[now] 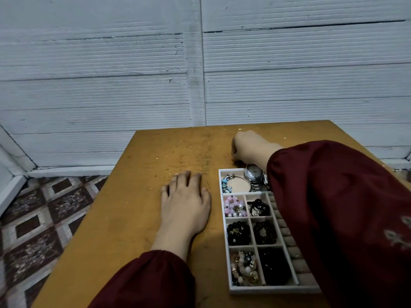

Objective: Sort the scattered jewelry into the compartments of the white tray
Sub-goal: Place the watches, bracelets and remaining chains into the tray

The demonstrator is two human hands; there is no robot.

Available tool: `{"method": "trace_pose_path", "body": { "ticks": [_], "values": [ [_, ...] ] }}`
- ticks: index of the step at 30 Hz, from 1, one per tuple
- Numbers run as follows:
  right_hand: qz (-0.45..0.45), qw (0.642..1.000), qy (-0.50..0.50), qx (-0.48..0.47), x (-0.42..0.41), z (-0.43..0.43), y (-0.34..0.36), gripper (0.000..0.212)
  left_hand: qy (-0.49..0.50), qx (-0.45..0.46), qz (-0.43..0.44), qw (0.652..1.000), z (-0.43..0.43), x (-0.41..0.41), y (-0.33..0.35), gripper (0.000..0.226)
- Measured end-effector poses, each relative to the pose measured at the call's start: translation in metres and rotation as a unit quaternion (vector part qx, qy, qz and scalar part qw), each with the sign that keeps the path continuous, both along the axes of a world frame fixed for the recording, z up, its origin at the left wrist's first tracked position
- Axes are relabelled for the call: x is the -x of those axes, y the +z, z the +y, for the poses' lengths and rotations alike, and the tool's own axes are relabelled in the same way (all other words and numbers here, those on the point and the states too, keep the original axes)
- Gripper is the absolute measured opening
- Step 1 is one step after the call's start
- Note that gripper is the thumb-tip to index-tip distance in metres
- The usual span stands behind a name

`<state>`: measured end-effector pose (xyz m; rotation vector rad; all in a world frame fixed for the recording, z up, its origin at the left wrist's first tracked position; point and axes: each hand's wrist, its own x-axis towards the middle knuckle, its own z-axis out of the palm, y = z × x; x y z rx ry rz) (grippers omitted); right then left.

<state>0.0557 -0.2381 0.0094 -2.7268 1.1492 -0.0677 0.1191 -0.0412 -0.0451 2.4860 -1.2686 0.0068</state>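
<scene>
The white tray (225,227) lies on the right side of the wooden table (138,214). Its compartments hold a silver watch (254,175), a blue-beaded bangle (229,183), pink and pearl beads (234,205), several black bead bracelets (239,233) and a gold and white beaded piece (244,268). My left hand (186,196) rests flat on the table just left of the tray. My right hand (249,147) reaches past the tray's far end with fingers curled down onto a small dark item (238,162) on the table; what it is stays hidden.
A ridged ring-roll section (287,238) runs along the tray's right side, partly under my dark red sleeve (333,207). A grey panelled wall (133,74) stands behind the table. Patterned floor tiles (40,218) lie past the table's left edge.
</scene>
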Motion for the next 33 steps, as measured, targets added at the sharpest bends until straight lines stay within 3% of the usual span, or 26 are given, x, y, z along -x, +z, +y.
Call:
{"method": "trace_pose_path", "body": {
  "ticks": [5,11,18,33],
  "values": [
    [-0.035,0.999,0.000,-0.017,0.004,-0.001,0.007,0.011,0.000,0.001,0.000,1.000,0.000,0.000,0.000,0.048],
    [-0.167,0.983,-0.009,-0.073,0.020,0.006,0.033,0.016,-0.003,0.001,0.002,1.000,0.002,0.001,0.000,0.048],
    [-0.347,0.928,-0.035,-0.132,0.036,0.016,0.067,0.009,-0.006,-0.006,-0.004,1.000,0.003,0.002,0.001,0.048],
    [-0.515,0.837,0.010,-0.184,0.058,0.046,0.137,0.009,-0.020,-0.043,0.014,0.999,0.012,0.007,0.007,0.051]
  ]
}}
